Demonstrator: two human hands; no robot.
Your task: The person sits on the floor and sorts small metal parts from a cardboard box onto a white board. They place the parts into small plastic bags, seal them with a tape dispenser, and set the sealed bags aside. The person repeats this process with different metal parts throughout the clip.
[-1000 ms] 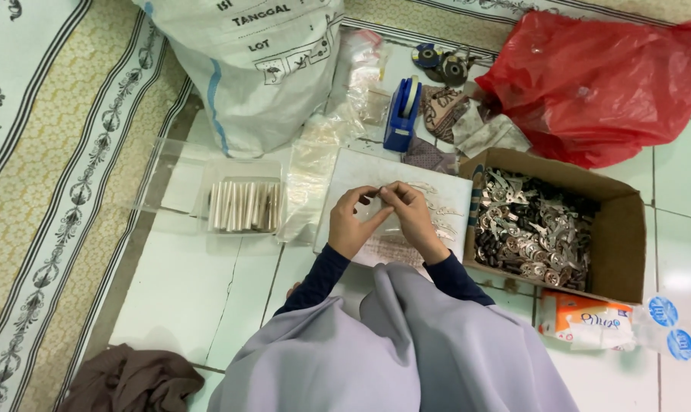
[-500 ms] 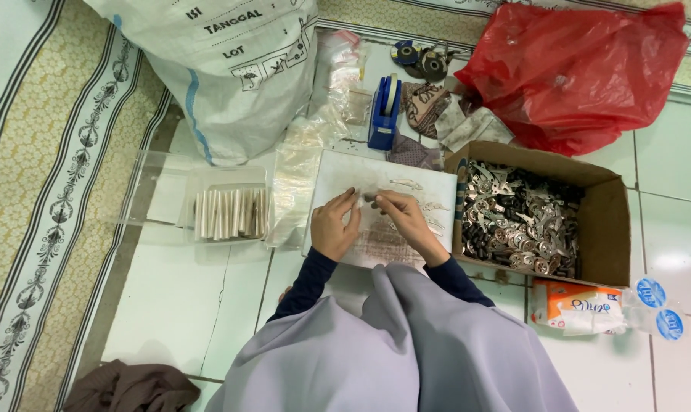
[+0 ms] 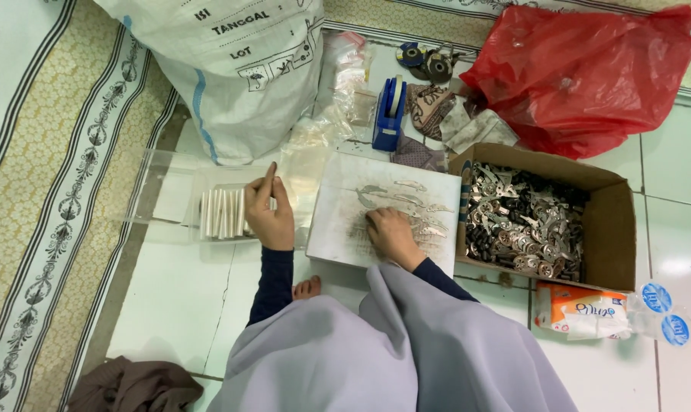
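White floor tiles (image 3: 170,305) carried everything, and you had open tile at the near-left corner, between the patterned rug (image 3: 48,229) along the left edge and your grey robe (image 3: 391,351). Room was tighter on the right, where 1 cardboard box (image 3: 616,221) full of small metal parts (image 3: 521,225) sat just beside the square work board (image 3: 338,229). Behind it 1 red plastic bag (image 3: 582,76) filled the far-right corner, and 1 white woven sack (image 3: 239,69) stood at the far edge, left of centre.

Your left hand (image 3: 269,214) was stretched out to the left of the board, over a clear tray (image 3: 170,191) holding 1 row of thin white sticks (image 3: 223,214), too close-packed to count. Its fingers were pinched nearly closed around 1 slim stick-like piece (image 3: 269,177), held pointing up and away from you, thumb against forefinger.

Your right hand (image 3: 391,233) lay palm down on the near half of the board, fingers curled loosely and spread over flat metal pieces (image 3: 418,206) laid in rows there; whether it gripped any of them could not be told.

1 blue stapler-like tool (image 3: 390,114) stood beyond the board, and 1 orange packet (image 3: 582,309) lay near the box's near side.
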